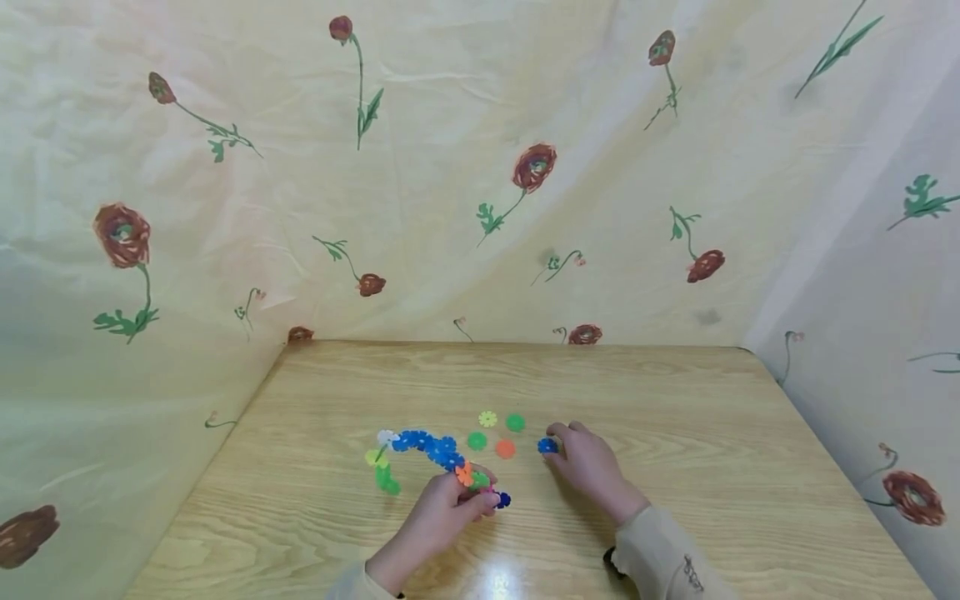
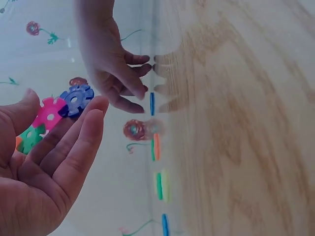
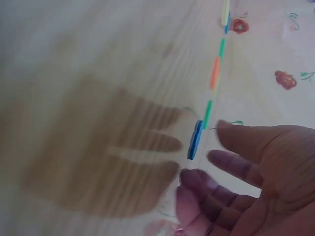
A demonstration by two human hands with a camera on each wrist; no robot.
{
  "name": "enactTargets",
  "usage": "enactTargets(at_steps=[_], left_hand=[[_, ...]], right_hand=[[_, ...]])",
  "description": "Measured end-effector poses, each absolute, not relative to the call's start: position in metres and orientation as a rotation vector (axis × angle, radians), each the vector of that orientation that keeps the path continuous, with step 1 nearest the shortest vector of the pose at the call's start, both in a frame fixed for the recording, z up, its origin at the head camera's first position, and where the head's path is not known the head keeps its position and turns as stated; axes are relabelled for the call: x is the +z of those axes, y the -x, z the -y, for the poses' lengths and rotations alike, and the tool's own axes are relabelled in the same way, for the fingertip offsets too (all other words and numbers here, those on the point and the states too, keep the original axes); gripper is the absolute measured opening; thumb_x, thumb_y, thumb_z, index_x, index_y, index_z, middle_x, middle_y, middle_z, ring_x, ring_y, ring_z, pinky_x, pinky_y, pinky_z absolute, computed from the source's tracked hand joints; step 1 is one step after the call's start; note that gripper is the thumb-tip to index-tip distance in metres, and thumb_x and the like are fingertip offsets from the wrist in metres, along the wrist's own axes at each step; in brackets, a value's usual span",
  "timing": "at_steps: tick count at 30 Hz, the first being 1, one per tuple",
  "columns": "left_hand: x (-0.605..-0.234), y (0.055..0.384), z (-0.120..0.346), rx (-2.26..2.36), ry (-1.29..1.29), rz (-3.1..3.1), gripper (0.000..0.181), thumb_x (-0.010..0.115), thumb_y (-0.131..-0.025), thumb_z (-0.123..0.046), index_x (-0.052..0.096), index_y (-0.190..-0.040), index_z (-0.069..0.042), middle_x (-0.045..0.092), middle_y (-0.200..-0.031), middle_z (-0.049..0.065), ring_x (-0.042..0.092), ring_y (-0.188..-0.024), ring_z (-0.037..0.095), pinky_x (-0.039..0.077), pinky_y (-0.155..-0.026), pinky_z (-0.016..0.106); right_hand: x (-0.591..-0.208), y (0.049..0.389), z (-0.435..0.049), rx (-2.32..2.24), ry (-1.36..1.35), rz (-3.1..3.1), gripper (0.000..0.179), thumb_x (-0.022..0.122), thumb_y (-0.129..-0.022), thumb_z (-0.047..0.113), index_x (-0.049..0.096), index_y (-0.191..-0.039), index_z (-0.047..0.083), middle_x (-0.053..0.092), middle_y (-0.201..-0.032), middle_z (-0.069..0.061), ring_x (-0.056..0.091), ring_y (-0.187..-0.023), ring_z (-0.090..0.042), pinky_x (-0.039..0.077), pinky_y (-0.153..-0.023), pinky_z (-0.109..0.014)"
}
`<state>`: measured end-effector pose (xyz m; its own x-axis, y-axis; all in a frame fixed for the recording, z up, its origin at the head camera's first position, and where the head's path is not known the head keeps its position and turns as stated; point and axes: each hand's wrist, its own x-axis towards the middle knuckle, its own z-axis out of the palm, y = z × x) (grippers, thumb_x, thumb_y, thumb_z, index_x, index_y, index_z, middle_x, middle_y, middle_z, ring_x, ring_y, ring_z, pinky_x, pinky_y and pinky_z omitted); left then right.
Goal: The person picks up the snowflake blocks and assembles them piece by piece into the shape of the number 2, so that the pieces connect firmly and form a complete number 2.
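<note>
My left hand (image 1: 442, 507) holds one end of a curved chain of interlocking flower-shaped plastic discs (image 1: 420, 440), between thumb and fingers. The chain runs from green and yellow through white and several blue discs to orange and green near the hand. In the left wrist view a pink disc (image 2: 49, 114) and a dark blue disc (image 2: 77, 100) at its end show beside the fingers. My right hand (image 1: 592, 468) is at a loose blue disc (image 1: 547, 446) on the table. Its fingers are parted around this disc, with a gap visible in the right wrist view.
Loose discs lie flat between the hands and beyond: a yellow disc (image 1: 487, 419), two green ones, and an orange disc (image 1: 506, 448). The wood-grain table (image 1: 712, 433) is bordered by flower-printed cloth (image 1: 450, 208) at the back and sides.
</note>
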<state>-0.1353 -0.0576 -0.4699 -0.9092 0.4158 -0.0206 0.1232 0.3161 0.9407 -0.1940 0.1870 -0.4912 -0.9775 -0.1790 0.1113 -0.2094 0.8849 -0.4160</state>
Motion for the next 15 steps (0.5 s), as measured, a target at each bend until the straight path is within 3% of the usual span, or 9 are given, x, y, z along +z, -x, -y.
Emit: enactTargets(at_steps=[5, 10, 15], left_hand=[[-0.4677, 0.1342, 0.0567, 1.561, -0.538, -2.362, 0.022, 0.067, -0.093, -0.024, 0.067, -0.106, -0.006, 0.066, -0.079, -0.008, 0.063, -0.074, 0.006, 0.052, -0.066, 0.022], [-0.4683, 0.1345, 0.0562, 1.538, -0.548, -2.364, 0.021, 0.068, -0.093, -0.025, 0.067, -0.105, -0.008, 0.066, -0.079, -0.010, 0.062, -0.073, 0.005, 0.051, -0.065, 0.022], [-0.4687, 0.1346, 0.0567, 1.548, -0.559, -2.365, 0.021, 0.067, -0.093, -0.022, 0.067, -0.106, -0.006, 0.067, -0.081, -0.009, 0.063, -0.074, 0.005, 0.052, -0.066, 0.021]], right_hand=[[-0.4892, 0.2016, -0.1862, 0.625, -0.304, 3.062, 0.029, 0.076, -0.086, 0.016, 0.066, -0.112, 0.006, 0.060, -0.092, -0.009, 0.057, -0.074, -0.019, 0.051, -0.065, -0.039], [-0.4865, 0.2026, -0.1861, 0.676, -0.330, 3.085, 0.020, 0.076, -0.085, 0.009, 0.064, -0.100, 0.009, 0.056, -0.087, -0.005, 0.053, -0.073, -0.019, 0.049, -0.064, -0.036], [-0.4848, 0.1995, -0.1888, 0.788, -0.342, 3.080, 0.021, 0.076, -0.084, 0.004, 0.056, -0.089, 0.010, 0.052, -0.079, -0.002, 0.047, -0.069, -0.017, 0.043, -0.062, -0.033]])
